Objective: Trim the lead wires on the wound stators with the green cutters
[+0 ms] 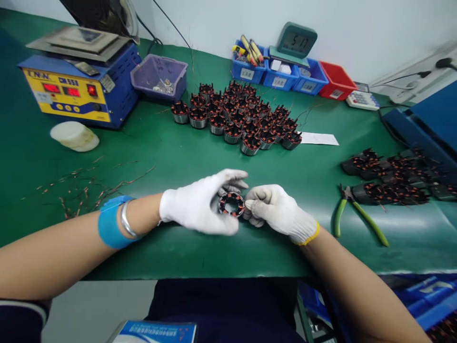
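Note:
A small ring-shaped motor stator (222, 206) with copper windings and dark slots sits low over the green table, its round opening facing up. My left hand (194, 204), in a white glove, curves around its left side, with thumb and fingers spread apart; the thumb is slightly blurred. Whether those fingers touch the stator, I cannot tell. On the other side, my gloved right hand (273, 209) has its thumb and forefinger pinched together at the stator's right edge. What lies in that pinch is too small to make out.
Several stators (233, 133) stand grouped behind my hands, and more dark stators (392, 190) lie at right beside green-handled cutters (342, 214). Wire scraps (107, 190) lie at left, near a blue-and-yellow device (78, 95). A purple bin (143, 76) and a red bin (337, 81) stand behind.

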Demonstrator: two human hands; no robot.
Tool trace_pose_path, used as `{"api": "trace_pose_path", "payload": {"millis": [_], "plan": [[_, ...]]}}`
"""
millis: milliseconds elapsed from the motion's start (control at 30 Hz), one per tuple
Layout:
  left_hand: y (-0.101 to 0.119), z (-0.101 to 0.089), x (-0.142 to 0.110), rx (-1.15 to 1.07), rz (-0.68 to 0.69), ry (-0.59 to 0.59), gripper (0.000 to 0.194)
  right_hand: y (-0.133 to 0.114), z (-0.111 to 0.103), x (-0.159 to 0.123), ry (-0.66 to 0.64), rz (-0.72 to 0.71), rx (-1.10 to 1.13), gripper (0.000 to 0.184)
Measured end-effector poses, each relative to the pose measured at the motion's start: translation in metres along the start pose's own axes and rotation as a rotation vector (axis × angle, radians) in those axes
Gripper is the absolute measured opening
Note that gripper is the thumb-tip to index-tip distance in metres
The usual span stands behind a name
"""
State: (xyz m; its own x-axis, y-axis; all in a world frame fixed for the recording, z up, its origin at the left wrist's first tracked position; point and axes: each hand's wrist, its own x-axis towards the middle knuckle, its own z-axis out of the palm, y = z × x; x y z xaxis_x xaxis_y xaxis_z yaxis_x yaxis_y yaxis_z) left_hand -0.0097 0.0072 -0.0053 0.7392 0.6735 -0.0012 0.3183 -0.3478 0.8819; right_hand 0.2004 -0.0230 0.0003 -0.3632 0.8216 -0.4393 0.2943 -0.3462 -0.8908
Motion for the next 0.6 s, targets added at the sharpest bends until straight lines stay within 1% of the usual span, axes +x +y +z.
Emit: {"api": "trace_pose_path", "payload": {"millis": [33, 67, 100, 133, 200, 233, 267, 300, 367, 433, 500, 533, 600], "plan": [[-0.002, -0.003, 0.002, -0.146, -0.036, 0.024, 0.076, 0.0, -0.001, -0.001, 0.011, -0.036, 0.014, 0.022], [-0.003, -0.006, 0.004, -0.292, -0.088, 0.015, 0.067, 0.0, -0.003, -0.003, 0.028, -0.071, 0.026, 0.023], [-0.003, -0.008, 0.006, -0.419, -0.163, -0.031, 0.059, -0.001, -0.004, -0.004, 0.044, -0.103, 0.036, 0.024], [-0.002, -0.009, 0.007, -0.517, -0.251, -0.104, 0.055, -0.001, -0.005, -0.006, 0.059, -0.128, 0.043, 0.024], [0.003, -0.009, 0.008, -0.626, -0.412, -0.243, 0.056, -0.001, -0.008, -0.007, 0.066, -0.144, 0.059, 0.023], [0.007, -0.008, 0.008, -0.642, -0.461, -0.267, 0.056, -0.002, -0.008, -0.008, 0.059, -0.137, 0.071, 0.022], [0.011, -0.007, 0.007, -0.642, -0.482, -0.242, 0.055, -0.002, -0.009, -0.008, 0.051, -0.126, 0.091, 0.021], [0.015, -0.005, 0.007, -0.639, -0.472, -0.179, 0.056, -0.003, -0.01, -0.008, 0.046, -0.118, 0.119, 0.021], [0.021, -0.002, 0.004, -0.622, -0.385, -0.043, 0.059, -0.005, -0.011, -0.007, 0.046, -0.115, 0.181, 0.02], [0.024, 0.0, 0.001, -0.551, -0.261, 0.069, 0.06, -0.006, -0.011, -0.006, 0.047, -0.127, 0.238, 0.021], [0.025, 0.002, -0.006, -0.354, -0.112, 0.168, 0.052, -0.007, -0.011, -0.005, 0.034, -0.14, 0.287, 0.024], [0.024, 0.002, -0.01, -0.209, -0.013, 0.212, 0.046, -0.007, -0.011, -0.005, 0.023, -0.149, 0.313, 0.027], [0.021, 0.003, -0.018, 0.085, 0.233, 0.29, 0.039, -0.006, -0.011, -0.006, -0.003, -0.173, 0.356, 0.033]]}}
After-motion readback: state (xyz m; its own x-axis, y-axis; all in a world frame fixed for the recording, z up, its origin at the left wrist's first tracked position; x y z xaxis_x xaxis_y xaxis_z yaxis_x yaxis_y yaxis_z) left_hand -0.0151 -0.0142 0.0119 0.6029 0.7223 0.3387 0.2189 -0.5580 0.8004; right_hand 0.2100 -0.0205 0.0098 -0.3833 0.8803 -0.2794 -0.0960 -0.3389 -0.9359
